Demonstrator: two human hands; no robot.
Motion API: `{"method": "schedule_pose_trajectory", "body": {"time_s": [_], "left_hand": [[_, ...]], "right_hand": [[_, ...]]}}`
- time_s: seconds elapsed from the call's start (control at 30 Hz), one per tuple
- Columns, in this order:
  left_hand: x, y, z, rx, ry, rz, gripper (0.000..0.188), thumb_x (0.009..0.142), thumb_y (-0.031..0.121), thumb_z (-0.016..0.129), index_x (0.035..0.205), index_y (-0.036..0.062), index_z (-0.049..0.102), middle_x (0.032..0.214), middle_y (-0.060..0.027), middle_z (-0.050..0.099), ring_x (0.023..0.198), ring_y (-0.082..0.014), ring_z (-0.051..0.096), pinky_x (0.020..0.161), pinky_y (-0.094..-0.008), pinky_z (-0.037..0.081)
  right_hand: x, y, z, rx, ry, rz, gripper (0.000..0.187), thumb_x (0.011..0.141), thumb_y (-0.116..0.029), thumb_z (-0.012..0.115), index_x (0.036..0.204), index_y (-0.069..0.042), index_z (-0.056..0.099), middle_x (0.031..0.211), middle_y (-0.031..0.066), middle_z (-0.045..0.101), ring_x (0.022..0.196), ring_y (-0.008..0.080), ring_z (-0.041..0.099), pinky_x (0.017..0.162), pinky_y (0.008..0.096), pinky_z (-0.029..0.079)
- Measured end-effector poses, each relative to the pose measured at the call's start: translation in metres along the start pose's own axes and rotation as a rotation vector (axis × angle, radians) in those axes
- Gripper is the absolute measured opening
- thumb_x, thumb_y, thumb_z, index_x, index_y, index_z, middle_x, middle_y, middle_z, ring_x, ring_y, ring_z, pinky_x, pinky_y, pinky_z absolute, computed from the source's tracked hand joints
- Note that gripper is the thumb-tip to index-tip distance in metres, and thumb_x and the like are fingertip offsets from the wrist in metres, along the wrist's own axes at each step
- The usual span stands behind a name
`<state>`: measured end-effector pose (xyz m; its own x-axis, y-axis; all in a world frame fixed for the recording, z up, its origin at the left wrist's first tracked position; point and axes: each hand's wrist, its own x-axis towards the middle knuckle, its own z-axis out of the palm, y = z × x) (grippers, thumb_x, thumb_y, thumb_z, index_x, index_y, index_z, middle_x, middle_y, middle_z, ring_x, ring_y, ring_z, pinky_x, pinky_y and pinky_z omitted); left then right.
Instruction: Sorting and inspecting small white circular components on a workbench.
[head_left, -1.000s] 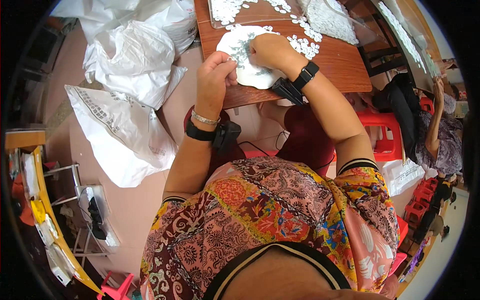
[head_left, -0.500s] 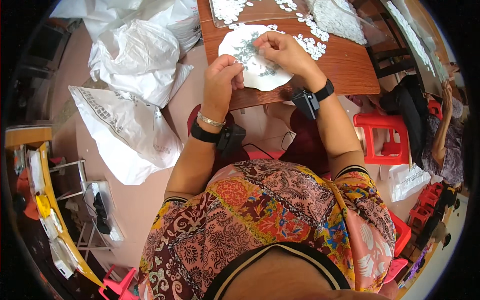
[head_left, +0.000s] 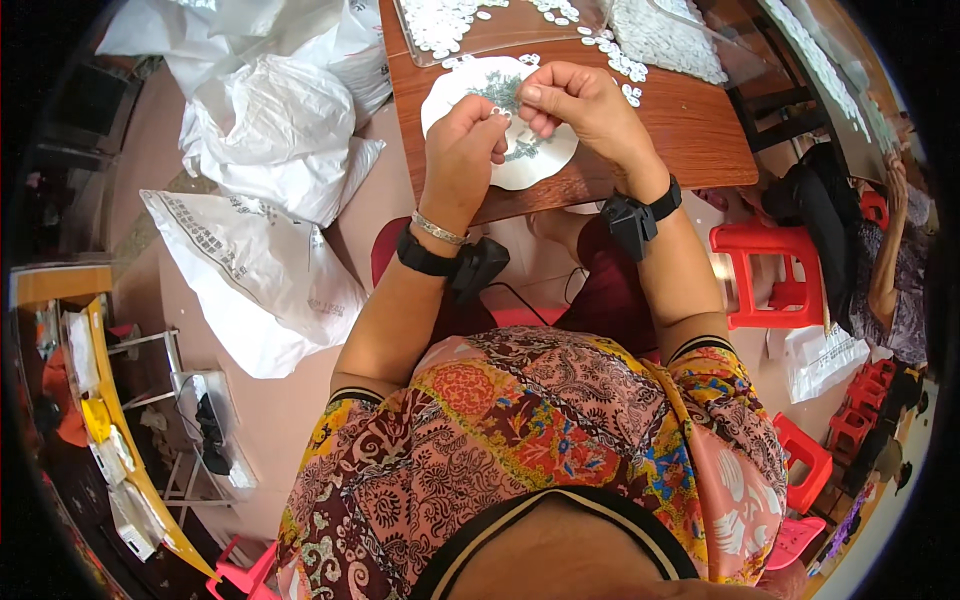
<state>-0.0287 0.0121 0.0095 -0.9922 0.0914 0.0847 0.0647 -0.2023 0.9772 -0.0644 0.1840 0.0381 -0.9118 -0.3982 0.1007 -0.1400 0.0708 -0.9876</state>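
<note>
Over a white, wavy-edged plate (head_left: 522, 178), my left hand (head_left: 462, 155) pinches a small white ring-like piece (head_left: 502, 112) between thumb and forefinger. My right hand (head_left: 592, 112) faces it closely, its thumb and forefinger pressed together. Whatever sits in that right pinch is too small to make out. Many tiny grey-green pieces (head_left: 496, 88) lie heaped on the plate, partly hidden by my hands. The plate rests at the near edge of a reddish-brown wooden table (head_left: 690, 140).
Small white oval pieces (head_left: 622, 62) lie scattered behind the plate, with more in a clear tray (head_left: 440, 30). A clear bag of white pieces (head_left: 665, 45) stands at the back right. White sacks (head_left: 270, 140) fill the left floor; a red stool (head_left: 765, 270) and another person (head_left: 890, 260) are right.
Both hands have drawn closer together over the plate; the right has lifted from the grey-green pieces toward the left. The view has shifted slightly.
</note>
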Motion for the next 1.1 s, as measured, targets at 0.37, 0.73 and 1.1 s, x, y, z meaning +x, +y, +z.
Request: {"method": "schedule_pose_trajectory", "body": {"time_s": [0.37, 0.73, 1.1], "left_hand": [[-0.002, -0.001, 0.003, 0.073, -0.002, 0.017, 0.016, 0.083, 0.013, 0.053, 0.074, 0.0002, 0.054, 0.057, -0.0004, 0.049, 0.052, -0.007, 0.045, 0.049, -0.023, 0.037], [-0.004, -0.001, 0.0, 0.132, -0.028, 0.032, 0.017, 0.083, 0.014, 0.052, 0.075, -0.0002, 0.054, 0.057, -0.0008, 0.049, 0.052, -0.0076, 0.045, 0.049, -0.024, 0.038], [-0.004, -0.005, -0.001, 0.142, -0.023, 0.033, 0.016, 0.081, 0.014, 0.052, 0.073, -0.0001, 0.054, 0.056, -0.0013, 0.049, 0.051, -0.0083, 0.047, 0.049, -0.0247, 0.039]], "right_hand": [[-0.001, 0.003, 0.008, -0.043, -0.038, -0.045, 0.019, 0.091, -0.019, 0.059, 0.085, -0.001, 0.062, 0.068, -0.0016, 0.058, 0.061, 0.0043, 0.051, 0.056, 0.0189, 0.042], [-0.001, 0.004, 0.01, -0.068, -0.015, -0.028, 0.022, 0.09, -0.021, 0.06, 0.082, -0.001, 0.063, 0.064, -0.0022, 0.056, 0.059, 0.0042, 0.049, 0.053, 0.0191, 0.04], [-0.001, 0.007, 0.008, -0.109, -0.082, -0.027, 0.019, 0.092, -0.018, 0.057, 0.083, -0.001, 0.059, 0.069, -0.002, 0.054, 0.06, 0.0045, 0.047, 0.056, 0.0198, 0.04]]}}
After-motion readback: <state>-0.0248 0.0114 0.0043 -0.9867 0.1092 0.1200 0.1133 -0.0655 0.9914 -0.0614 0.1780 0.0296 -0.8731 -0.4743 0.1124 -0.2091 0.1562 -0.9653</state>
